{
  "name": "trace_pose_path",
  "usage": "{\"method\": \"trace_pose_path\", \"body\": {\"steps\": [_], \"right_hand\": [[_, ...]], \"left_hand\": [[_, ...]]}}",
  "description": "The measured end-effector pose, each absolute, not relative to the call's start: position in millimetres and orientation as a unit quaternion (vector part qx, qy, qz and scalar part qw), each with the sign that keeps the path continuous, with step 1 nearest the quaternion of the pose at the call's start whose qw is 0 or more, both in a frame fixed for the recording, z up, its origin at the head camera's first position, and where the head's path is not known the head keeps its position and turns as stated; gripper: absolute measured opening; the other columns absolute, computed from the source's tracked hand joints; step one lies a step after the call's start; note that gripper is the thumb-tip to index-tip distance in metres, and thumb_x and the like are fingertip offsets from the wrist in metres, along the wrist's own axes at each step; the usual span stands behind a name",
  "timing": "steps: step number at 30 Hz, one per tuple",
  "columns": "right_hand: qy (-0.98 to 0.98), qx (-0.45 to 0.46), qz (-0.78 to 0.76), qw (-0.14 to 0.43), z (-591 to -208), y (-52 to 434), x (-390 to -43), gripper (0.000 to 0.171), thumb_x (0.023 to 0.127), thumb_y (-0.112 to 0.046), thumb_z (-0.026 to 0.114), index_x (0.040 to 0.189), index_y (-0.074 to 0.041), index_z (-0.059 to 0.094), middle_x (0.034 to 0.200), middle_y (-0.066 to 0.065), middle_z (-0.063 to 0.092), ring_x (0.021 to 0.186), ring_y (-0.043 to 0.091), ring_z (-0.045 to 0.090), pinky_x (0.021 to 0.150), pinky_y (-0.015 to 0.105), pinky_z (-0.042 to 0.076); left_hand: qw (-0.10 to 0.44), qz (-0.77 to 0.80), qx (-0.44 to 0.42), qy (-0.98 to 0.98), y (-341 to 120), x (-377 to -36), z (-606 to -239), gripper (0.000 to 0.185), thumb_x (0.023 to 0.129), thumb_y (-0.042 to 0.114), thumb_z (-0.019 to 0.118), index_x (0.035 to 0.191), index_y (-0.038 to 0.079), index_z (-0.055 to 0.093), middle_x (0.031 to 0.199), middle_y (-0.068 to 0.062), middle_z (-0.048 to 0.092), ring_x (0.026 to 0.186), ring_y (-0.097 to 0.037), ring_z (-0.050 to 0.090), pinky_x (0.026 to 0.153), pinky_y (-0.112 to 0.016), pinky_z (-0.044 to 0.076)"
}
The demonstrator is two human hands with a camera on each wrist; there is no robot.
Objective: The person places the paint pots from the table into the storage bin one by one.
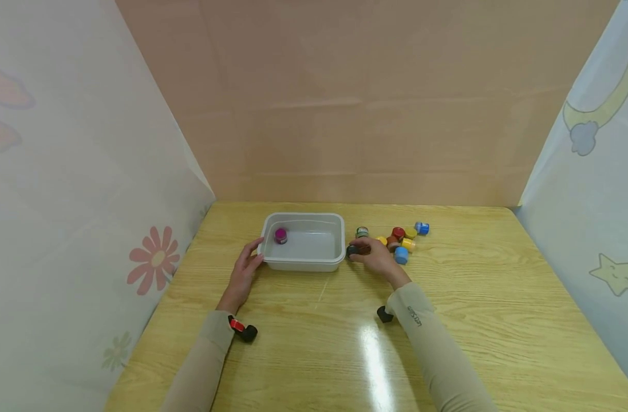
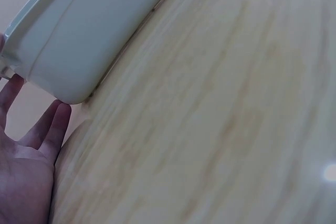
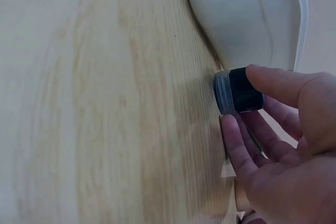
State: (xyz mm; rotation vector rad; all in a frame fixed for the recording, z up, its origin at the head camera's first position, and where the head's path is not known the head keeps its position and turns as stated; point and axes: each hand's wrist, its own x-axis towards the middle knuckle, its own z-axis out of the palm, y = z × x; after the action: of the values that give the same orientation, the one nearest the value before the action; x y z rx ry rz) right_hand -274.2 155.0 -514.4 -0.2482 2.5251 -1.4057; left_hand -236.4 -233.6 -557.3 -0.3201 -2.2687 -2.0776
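Note:
In the head view a white plastic tub (image 1: 304, 265) stands on the table, with a magenta-lidded paint jar (image 1: 280, 236) inside near its left end. My left hand (image 1: 243, 274) is at the tub's left end, fingertips at the rim and wall. Its fingers (image 2: 56, 129) look mostly straight in the left wrist view. Just beyond the tub's right wall, my right hand (image 1: 378, 257) pinches a small paint jar (image 3: 239, 92) with a black lid and a clear ridged base. The thumb presses on the lid, and the other fingers lie along the far side.
To the right, several small paint jars lie grouped: a green one (image 1: 362, 232), a red one (image 1: 398, 232), a light blue one (image 1: 401, 255), a dark blue one (image 1: 422, 228) and yellow and orange ones (image 1: 409, 245). Paper-covered walls (image 1: 365, 114) rise behind and beside the wooden table (image 1: 314, 343).

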Motion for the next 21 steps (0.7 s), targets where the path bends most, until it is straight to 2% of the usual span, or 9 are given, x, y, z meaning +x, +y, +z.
{"method": "trace_pose_path", "body": {"steps": [9, 15, 21], "right_hand": [[0.862, -0.084, -0.487, 0.111, -508, 161, -271, 0.043, 0.100, -0.020, 0.070, 0.141, -0.007, 0.061, 0.137, 0.017, 0.063, 0.126, 0.037, 0.061, 0.101, 0.051, 0.053], [0.862, -0.076, -0.494, 0.086, -492, 163, -269, 0.047, 0.101, -0.022, 0.068, 0.144, -0.006, 0.056, 0.136, 0.021, 0.063, 0.126, 0.039, 0.060, 0.099, 0.050, 0.055], [0.851, -0.057, -0.519, 0.057, -471, 165, -269, 0.045, 0.101, -0.025, 0.070, 0.141, -0.008, 0.060, 0.136, 0.020, 0.062, 0.127, 0.038, 0.058, 0.097, 0.048, 0.055]], "left_hand": [[0.021, -0.679, -0.102, -0.727, -233, -237, -557, 0.049, 0.110, 0.031, 0.052, 0.157, 0.023, 0.043, 0.166, -0.003, 0.033, 0.143, -0.038, 0.048, 0.105, -0.015, 0.044], [0.022, -0.682, -0.095, -0.725, -233, -238, -557, 0.048, 0.109, 0.030, 0.053, 0.156, 0.022, 0.044, 0.166, -0.003, 0.034, 0.143, -0.038, 0.048, 0.105, -0.015, 0.044], [0.022, -0.682, -0.096, -0.724, -234, -239, -559, 0.049, 0.110, 0.029, 0.053, 0.157, 0.019, 0.043, 0.167, -0.005, 0.033, 0.144, -0.039, 0.047, 0.105, -0.014, 0.044]]}}
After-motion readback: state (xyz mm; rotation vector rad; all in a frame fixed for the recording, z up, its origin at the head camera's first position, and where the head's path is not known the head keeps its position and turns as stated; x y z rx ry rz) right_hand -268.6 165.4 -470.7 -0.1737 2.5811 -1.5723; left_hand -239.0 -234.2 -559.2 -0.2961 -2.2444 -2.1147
